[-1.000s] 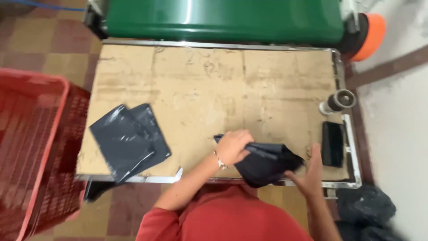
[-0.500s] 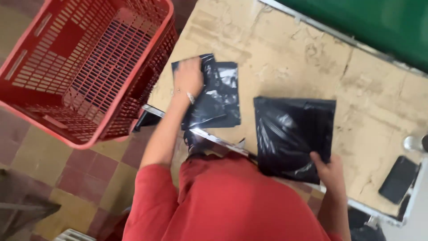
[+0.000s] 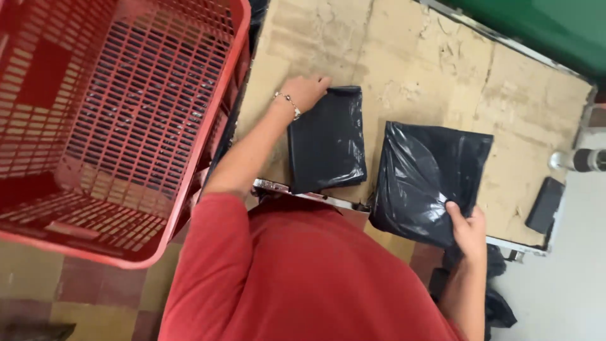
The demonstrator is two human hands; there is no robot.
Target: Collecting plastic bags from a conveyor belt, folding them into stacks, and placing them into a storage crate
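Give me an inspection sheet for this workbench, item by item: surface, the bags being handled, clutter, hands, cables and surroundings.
Surface: worn tan board tabletop in a metal frame, scuffed and cracked.
Job's things: flat folded black bag on the near edge; larger black bag beside it, overhanging the edge.
Clutter: small black flat object at the right edge; metal cylinder just past it.
Hands: left hand rests on the folded bag's top corner; right hand pinches the larger bag's lower corner.
Cables: nothing seen.
Surroundings: red plastic basket left of the table; green bin behind; tiled floor.
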